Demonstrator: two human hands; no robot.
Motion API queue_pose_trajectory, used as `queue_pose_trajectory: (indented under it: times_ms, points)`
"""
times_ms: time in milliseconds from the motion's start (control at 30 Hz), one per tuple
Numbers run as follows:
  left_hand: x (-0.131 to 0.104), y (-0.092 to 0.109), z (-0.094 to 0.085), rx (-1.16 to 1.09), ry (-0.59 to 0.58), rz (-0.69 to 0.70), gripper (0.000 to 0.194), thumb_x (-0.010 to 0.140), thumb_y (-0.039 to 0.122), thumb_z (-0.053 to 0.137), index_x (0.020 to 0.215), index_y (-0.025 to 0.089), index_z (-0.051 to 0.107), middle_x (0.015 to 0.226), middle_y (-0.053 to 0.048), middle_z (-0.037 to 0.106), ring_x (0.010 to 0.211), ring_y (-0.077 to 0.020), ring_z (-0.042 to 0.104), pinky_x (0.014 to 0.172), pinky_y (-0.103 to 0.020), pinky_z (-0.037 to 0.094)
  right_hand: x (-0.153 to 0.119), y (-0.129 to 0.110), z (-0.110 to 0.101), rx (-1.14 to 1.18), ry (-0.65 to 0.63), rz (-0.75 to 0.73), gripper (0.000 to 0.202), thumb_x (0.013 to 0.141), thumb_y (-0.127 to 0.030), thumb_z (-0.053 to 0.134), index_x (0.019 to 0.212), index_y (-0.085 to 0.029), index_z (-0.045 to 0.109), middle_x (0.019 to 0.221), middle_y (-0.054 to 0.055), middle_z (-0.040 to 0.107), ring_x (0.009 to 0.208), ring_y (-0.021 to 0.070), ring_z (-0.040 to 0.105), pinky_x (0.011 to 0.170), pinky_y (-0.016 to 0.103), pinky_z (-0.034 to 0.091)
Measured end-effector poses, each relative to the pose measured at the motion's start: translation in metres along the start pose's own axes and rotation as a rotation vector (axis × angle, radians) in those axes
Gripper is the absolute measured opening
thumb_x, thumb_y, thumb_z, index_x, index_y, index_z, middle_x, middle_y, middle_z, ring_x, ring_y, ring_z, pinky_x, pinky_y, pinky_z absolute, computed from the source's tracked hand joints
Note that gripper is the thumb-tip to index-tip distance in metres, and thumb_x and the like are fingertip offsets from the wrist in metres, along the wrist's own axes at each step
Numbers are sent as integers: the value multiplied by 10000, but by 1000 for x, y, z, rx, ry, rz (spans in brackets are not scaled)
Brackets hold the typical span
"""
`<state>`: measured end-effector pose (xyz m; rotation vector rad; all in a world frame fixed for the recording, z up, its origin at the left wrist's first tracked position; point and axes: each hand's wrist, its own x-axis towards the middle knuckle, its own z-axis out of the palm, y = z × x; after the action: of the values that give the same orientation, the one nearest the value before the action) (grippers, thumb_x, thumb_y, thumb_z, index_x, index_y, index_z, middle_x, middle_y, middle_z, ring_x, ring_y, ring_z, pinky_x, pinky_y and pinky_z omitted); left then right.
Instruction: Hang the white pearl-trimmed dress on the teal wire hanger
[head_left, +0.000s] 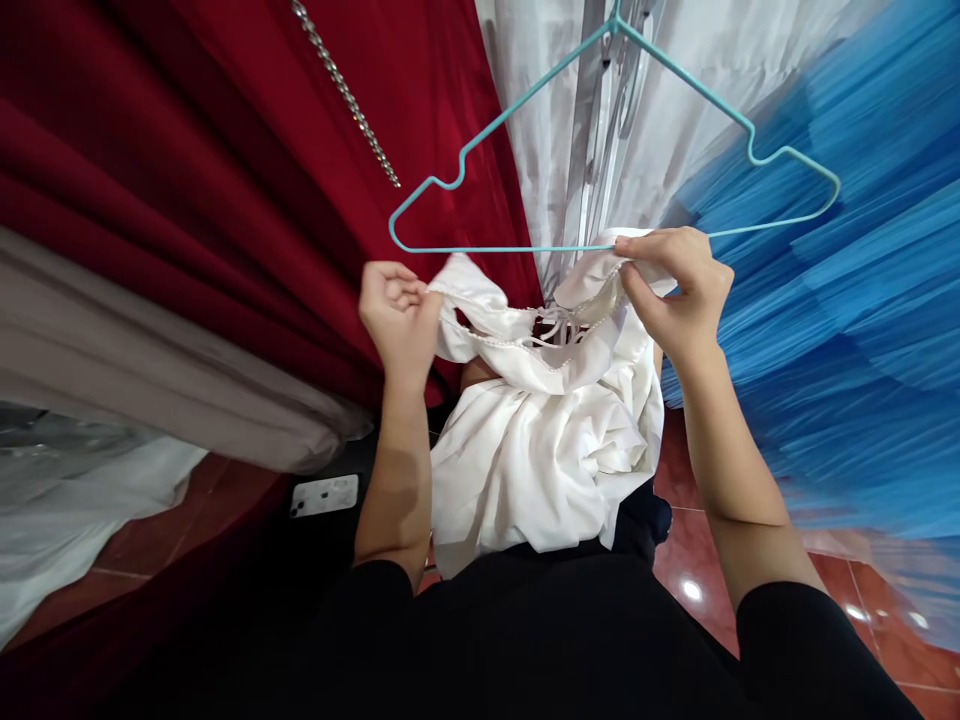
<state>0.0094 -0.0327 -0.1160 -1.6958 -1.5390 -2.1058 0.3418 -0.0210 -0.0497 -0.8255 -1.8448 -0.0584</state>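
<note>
A white satin dress [540, 450] with beaded trim and lacing at its top lies gathered over my lap. My left hand [401, 310] pinches the dress's left shoulder edge, just below the hanger's bar. On the other side my right hand [675, 285] grips the dress's right shoulder edge between thumb and fingers, close against the bar. The light-blue hanger [510, 249] hangs in front of me, its bottom bar level with the dress's top. Part of that bar passes behind my right hand, so whether the fingers also hold it I cannot tell.
Dark red fabric [225, 150] with a beaded strip [349, 95] hangs at left, above beige fabric [172, 340]. Blue tulle [847, 330] fills the right. White fabric and a metal rack post [600, 140] stand behind the hanger. A phone [324, 495] lies on a dark surface near my left forearm.
</note>
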Motion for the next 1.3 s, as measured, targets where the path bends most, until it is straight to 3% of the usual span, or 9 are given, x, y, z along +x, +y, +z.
queue_pose_trajectory:
  times_ms: [167, 367, 533, 667, 767, 867, 967, 1067, 1300]
  points:
    - [73, -33, -11, 13, 136, 132, 863, 744, 1011, 663, 923, 203, 419, 857, 39, 470, 635, -15, 453, 568, -243, 295, 2, -7, -1, 60, 11, -35, 131, 996, -275, 624, 1036, -297, 747, 1059, 14, 830, 1059, 260, 802, 1049, 542, 608]
    - [115, 2, -1, 0, 76, 217, 452, 911, 502, 835, 912, 195, 504, 871, 26, 530, 645, -45, 456, 567, -285, 358, 1, -8, -3, 67, 5, -31, 94, 984, -259, 620, 1004, -294, 705, 1036, 25, 815, 1059, 270, 793, 1056, 555, 583]
    - [102, 76, 25, 11, -154, 172, 406, 920, 453, 874, 912, 229, 535, 809, 30, 556, 687, -105, 567, 598, -300, 462, -2, -7, -5, 46, 5, -27, 104, 990, -282, 612, 1019, -302, 710, 1034, 21, 807, 1053, 274, 786, 1064, 566, 567]
    - [80, 111, 43, -219, -152, 357, 345, 1045, 611, 708, 979, 276, 654, 909, 8, 637, 781, -142, 637, 661, -350, 525, -3, -8, -3, 20, 9, -32, 96, 988, -298, 612, 1008, -298, 706, 1027, 21, 811, 1038, 271, 787, 1051, 559, 568]
    - [52, 118, 59, -171, -284, 421, 307, 1106, 548, 635, 1040, 252, 676, 982, -2, 686, 921, -153, 698, 807, -331, 597, -1, -8, -1, 10, 5, -33, 98, 979, -274, 605, 994, -294, 700, 1031, 22, 816, 1046, 267, 785, 1058, 552, 566]
    - [21, 120, 77, -75, -518, 298, 146, 1111, 291, 588, 1041, 250, 709, 1059, -31, 730, 1065, -210, 731, 953, -376, 619, 0, -8, 0, -2, 25, -61, 95, 969, -262, 610, 988, -288, 699, 1022, 20, 818, 1023, 261, 785, 1028, 540, 578]
    - [2, 118, 88, -107, -526, 265, 262, 1049, 106, 524, 999, 252, 735, 1006, -27, 732, 1032, -222, 739, 963, -409, 616, -6, -9, -1, -47, 68, -130, 97, 961, -281, 618, 978, -285, 714, 1054, 19, 811, 1031, 264, 779, 1027, 552, 582]
    - [2, 116, 87, -110, -500, 233, 276, 1009, 64, 551, 976, 254, 749, 978, -21, 722, 998, -214, 730, 968, -408, 618, -19, -5, -13, -135, 266, -153, 90, 892, -265, 695, 944, -282, 766, 999, 20, 777, 980, 266, 749, 942, 528, 587]
    - [16, 109, 75, -116, -559, 209, 289, 951, 0, 603, 992, 237, 764, 979, -31, 714, 954, -203, 714, 894, -362, 622, 1, 53, -85, -137, 752, 285, 279, 720, 0, 665, 668, -273, 646, 625, -25, 598, 555, 129, 485, 583, 348, 390]
